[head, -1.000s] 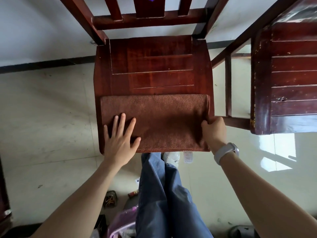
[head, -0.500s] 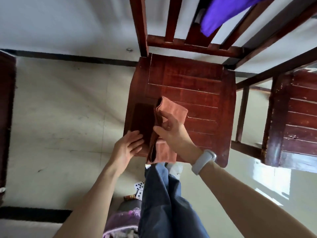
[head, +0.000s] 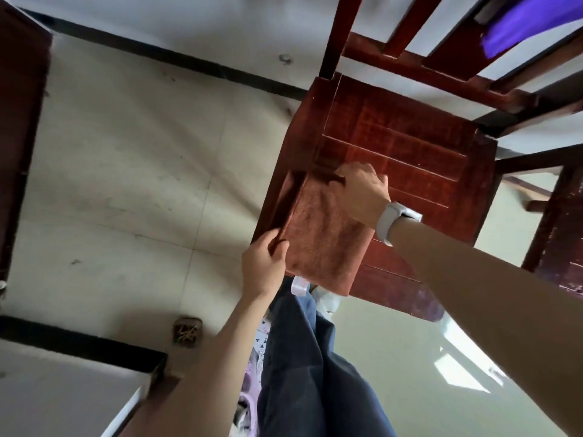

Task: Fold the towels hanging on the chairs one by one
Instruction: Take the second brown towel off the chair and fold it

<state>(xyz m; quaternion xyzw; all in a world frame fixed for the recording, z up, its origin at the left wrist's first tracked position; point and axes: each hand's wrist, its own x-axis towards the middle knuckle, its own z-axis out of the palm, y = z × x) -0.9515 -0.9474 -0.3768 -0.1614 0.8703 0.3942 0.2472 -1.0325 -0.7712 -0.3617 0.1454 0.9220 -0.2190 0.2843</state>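
Brown towel, plush nap, folded into rectangle, lies on front left part of chair seat, dark red slatted wood. Left hand pinches towel's near left edge. Right hand, fingers curled, grips far corner. Purple cloth hangs on chair back.

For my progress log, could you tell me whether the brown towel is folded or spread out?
Folded: the brown towel lies as a compact, layered rectangle on the chair seat.
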